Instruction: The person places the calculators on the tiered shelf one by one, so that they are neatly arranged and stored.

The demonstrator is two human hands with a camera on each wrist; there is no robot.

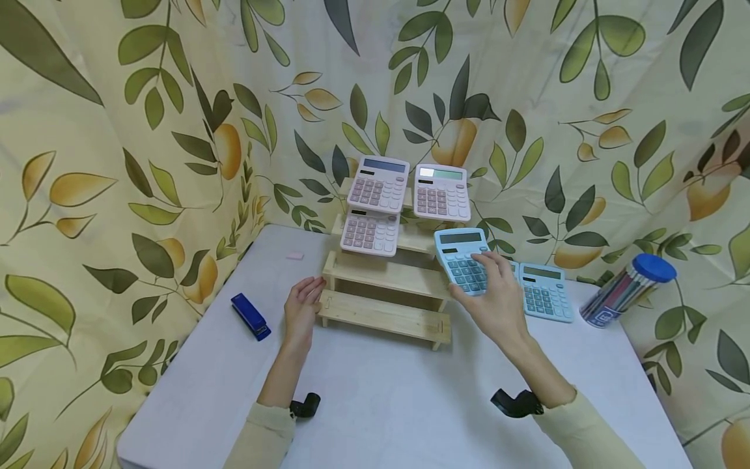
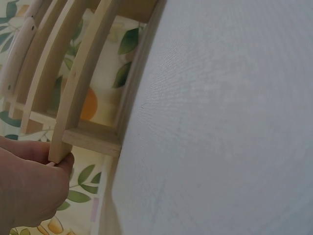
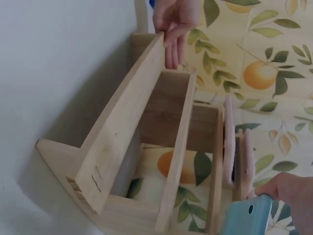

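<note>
At the right end of the wooden rack (image 1: pixel 383 316), your right hand (image 1: pixel 498 296) is gripping a blue calculator (image 1: pixel 463 254), your left hand (image 1: pixel 301 312) pinching the rack's left end, pink calculators (image 1: pixel 378 185) occupying upper steps.

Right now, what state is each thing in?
Left fingers: pinching the wooden rack
Right fingers: gripping a blue calculator
That blue calculator: keypad facing the head camera
Wooden rack: standing on the table
Three pink calculators: propped on the wooden rack
Two other blue calculators: on the table, one mostly hidden
Stapler: on the table
Pen jar: blue lid on, pens inside
Small pink block: on the table
</note>
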